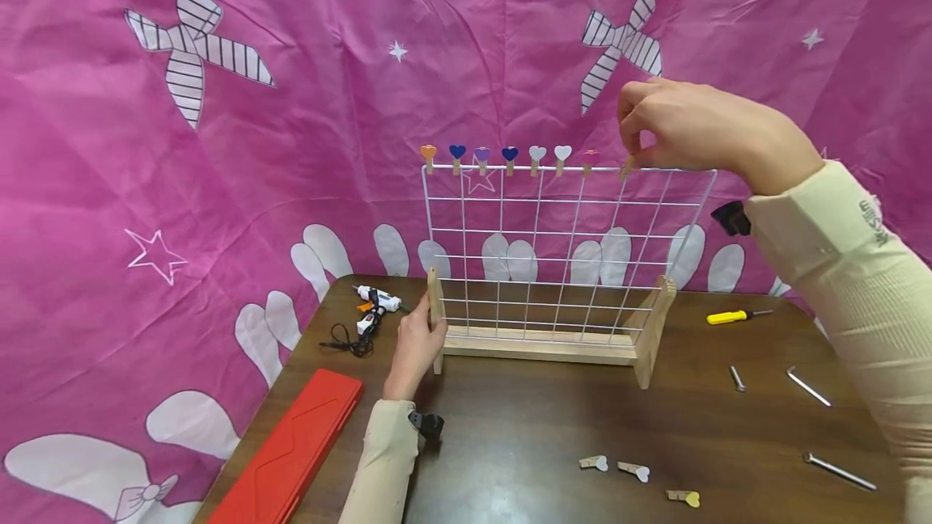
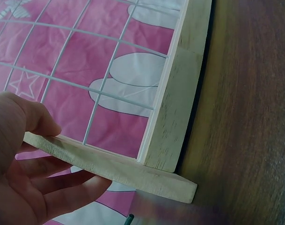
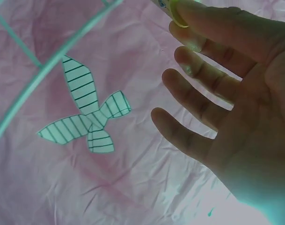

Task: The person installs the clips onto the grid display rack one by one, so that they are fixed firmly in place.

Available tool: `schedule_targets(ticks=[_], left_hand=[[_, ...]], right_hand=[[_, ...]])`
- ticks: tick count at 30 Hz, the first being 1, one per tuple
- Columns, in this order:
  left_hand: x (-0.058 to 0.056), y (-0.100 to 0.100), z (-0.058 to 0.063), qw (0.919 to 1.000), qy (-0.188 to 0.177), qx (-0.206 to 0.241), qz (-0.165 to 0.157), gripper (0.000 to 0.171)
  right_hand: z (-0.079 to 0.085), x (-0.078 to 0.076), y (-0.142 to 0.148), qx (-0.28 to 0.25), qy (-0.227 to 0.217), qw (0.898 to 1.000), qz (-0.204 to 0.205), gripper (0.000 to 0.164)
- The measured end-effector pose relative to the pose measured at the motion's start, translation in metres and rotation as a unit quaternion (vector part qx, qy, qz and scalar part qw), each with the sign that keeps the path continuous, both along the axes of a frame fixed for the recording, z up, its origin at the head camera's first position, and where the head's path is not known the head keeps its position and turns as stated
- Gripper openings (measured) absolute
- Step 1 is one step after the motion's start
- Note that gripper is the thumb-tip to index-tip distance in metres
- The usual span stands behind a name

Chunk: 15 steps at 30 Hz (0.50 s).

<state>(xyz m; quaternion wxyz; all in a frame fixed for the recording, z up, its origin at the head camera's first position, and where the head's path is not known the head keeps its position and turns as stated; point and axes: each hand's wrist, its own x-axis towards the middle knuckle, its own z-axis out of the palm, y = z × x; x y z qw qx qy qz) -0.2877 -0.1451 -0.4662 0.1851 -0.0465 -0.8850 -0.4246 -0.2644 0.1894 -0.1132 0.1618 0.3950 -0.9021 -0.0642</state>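
A white wire grid (image 1: 539,245) stands upright in a wooden base (image 1: 539,346) with wooden end pieces. Along its top wire sits a row of heart clothespins in orange, blue, purple, white and pink. My right hand (image 1: 688,124) pinches a small wooden clothespin (image 1: 625,167) at the top wire, right of the pink one; its heart is mostly hidden by the fingers. In the right wrist view the other fingers are spread loosely. Low on the left, my left hand (image 1: 417,346) grips the wooden end piece (image 2: 109,168), thumb on one side and fingers on the other.
Two white-heart clothespins (image 1: 594,463) and a yellow-heart clothespin (image 1: 683,497) lie at the front. A glue gun (image 1: 379,298) with its cord and a red case (image 1: 291,451) are left. A yellow screwdriver (image 1: 728,317), a bolt (image 1: 738,378), a hex key (image 1: 808,386) and a wrench (image 1: 840,471) lie right.
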Motion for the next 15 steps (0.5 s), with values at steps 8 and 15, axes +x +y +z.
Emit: schedule_targets(ticks=[8,15], left_hand=[[-0.002,-0.001,0.000,0.9999,0.014,-0.003,0.001,0.052],[-0.002,-0.002,-0.003,1.0000,0.006,0.004,-0.001,0.054]], right_hand=[[0.005,-0.011,-0.013,0.020,0.017,1.000,-0.007,0.009],[0.004,-0.021,-0.017,0.043,0.015,0.999,0.001,0.016]])
